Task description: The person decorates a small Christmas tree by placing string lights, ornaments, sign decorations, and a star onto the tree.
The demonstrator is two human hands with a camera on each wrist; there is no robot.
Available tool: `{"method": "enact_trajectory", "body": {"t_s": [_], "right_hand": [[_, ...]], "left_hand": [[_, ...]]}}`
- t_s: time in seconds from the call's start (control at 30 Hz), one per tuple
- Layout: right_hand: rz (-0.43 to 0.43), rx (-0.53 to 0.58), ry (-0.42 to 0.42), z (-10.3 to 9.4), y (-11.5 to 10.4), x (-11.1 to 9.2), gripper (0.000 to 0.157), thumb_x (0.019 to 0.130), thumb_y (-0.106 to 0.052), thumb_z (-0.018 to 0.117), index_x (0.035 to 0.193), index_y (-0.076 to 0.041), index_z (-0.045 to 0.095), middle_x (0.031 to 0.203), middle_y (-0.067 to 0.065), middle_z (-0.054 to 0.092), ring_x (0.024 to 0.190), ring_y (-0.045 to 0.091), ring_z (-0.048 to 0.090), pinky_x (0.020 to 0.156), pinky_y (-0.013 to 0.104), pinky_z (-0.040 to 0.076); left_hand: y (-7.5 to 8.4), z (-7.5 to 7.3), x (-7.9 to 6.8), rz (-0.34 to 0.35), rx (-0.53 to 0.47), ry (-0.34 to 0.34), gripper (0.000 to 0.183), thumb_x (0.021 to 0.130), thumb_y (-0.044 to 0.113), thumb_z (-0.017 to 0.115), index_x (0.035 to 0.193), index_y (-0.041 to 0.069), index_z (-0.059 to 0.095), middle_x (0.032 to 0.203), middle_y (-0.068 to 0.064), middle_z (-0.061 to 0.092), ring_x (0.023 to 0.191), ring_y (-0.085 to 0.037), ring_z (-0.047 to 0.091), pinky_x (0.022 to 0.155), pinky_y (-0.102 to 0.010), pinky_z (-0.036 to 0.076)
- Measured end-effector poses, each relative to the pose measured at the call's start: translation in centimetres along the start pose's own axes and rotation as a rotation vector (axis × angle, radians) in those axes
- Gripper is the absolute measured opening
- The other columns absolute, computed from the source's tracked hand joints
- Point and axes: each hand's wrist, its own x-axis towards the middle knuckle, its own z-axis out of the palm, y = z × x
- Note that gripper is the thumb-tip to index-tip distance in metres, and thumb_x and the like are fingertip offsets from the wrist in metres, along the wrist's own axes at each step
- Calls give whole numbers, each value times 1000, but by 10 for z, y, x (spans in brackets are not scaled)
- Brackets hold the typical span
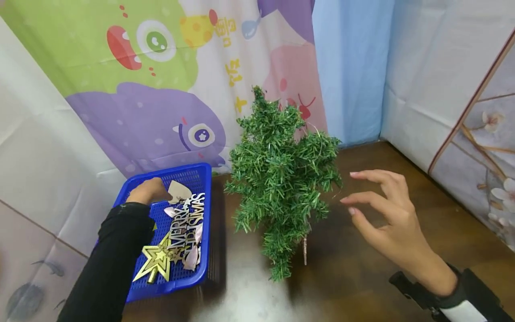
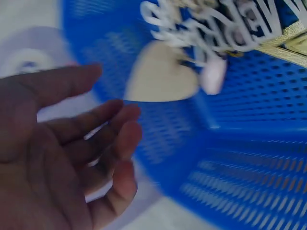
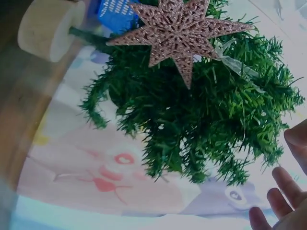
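Observation:
Over the back of the blue basket (image 1: 209, 197), my left hand (image 1: 149, 190) has its fingers loosely bent. In the left wrist view a gap separates thumb and fingers, beside the point of a plain heart-shaped piece (image 2: 160, 76); whether a fingertip touches it I cannot tell. My right hand (image 1: 392, 219) is held apart from the small artificial Christmas tree (image 1: 277, 174), at its right side, fingers spread and bent around nothing. A glittery rose-gold star (image 3: 180, 31) hangs on the tree in the right wrist view. The tree's round wooden base (image 3: 45, 28) shows there too.
In the basket lie silver "Merry Christmas" lettering (image 1: 187, 221), a gold star topper (image 1: 158, 257) and pale pink pieces (image 1: 192, 257). Basket and tree stand on a dark brown table (image 1: 241, 286). A cartoon-print curtain (image 1: 157, 120) hangs close behind.

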Motion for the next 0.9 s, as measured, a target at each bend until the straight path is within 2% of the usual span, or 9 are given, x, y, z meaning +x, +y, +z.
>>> {"method": "enact_trajectory", "body": {"t_s": [0.07, 0.13, 0.27, 0.4, 0.53, 0.6, 0.77, 0.83, 0.9], "right_hand": [[12, 4, -15, -5, 2, -5, 37, 95, -33, 56, 80, -3, 71, 110, 24, 59, 111, 29, 44, 96, 32, 29], [22, 17, -32, -8, 3, -10, 37, 95, -33, 56, 80, -3, 71, 109, 23, 60, 111, 27, 45, 95, 29, 31], [40, 38, -68, -13, 7, -17, 35, 96, -33, 55, 83, -4, 71, 108, 21, 60, 109, 23, 46, 92, 23, 33], [52, 50, -88, -14, 13, -19, 33, 97, -32, 54, 85, -6, 71, 108, 19, 60, 109, 22, 48, 90, 21, 35], [57, 94, -103, -7, 12, -23, 30, 97, -31, 54, 87, -7, 71, 109, 19, 60, 109, 22, 48, 90, 22, 35], [53, 115, -108, -2, 11, -24, 29, 96, -30, 55, 87, -7, 71, 109, 19, 60, 109, 22, 48, 90, 22, 36], [20, 136, -87, 9, 8, -20, 29, 95, -25, 54, 85, -4, 71, 104, 20, 59, 106, 22, 49, 88, 22, 37], [-2, 121, -26, 14, 5, -16, 30, 94, -24, 55, 81, -2, 71, 101, 22, 59, 103, 24, 50, 87, 23, 37], [-26, 81, 90, 19, 0, -12, 32, 93, -24, 57, 74, -1, 69, 99, 23, 60, 97, 26, 49, 86, 24, 34]], "left_hand": [[-3, 13, 22, -76, 2, -79, 52, 88, 21, 60, 124, -14, 47, 129, -37, 45, 116, -50, 45, 92, -58, 41], [-6, 25, 41, -142, -28, -105, 58, 89, 22, 60, 130, -14, 41, 134, -37, 40, 121, -50, 41, 96, -58, 38], [-17, 47, 76, -238, -74, -94, 55, 89, 23, 63, 129, -11, 47, 134, -35, 41, 122, -50, 40, 97, -60, 35], [-31, 57, 101, -281, -96, -53, 51, 87, 21, 65, 127, -9, 51, 133, -34, 43, 120, -49, 42, 94, -61, 37], [-46, 59, 85, -273, -95, 29, 47, 87, 21, 64, 121, -10, 55, 129, -34, 47, 115, -50, 47, 91, -60, 40], [-47, 55, 72, -219, -83, 79, 41, 86, 20, 65, 113, -10, 59, 124, -34, 51, 110, -49, 51, 87, -60, 42], [-41, 25, 25, -8, -64, 212, 19, 88, 17, 60, 85, -1, 62, 90, -21, 62, 85, -39, 58, 72, -56, 44], [-35, 9, 0, 92, -90, 295, 18, 90, 19, 59, 82, 3, 63, 82, -14, 62, 78, -33, 57, 65, -51, 43], [-25, -3, -27, 199, -150, 425, 19, 91, 21, 60, 80, 6, 63, 78, -10, 63, 72, -27, 57, 60, -43, 41]]}}
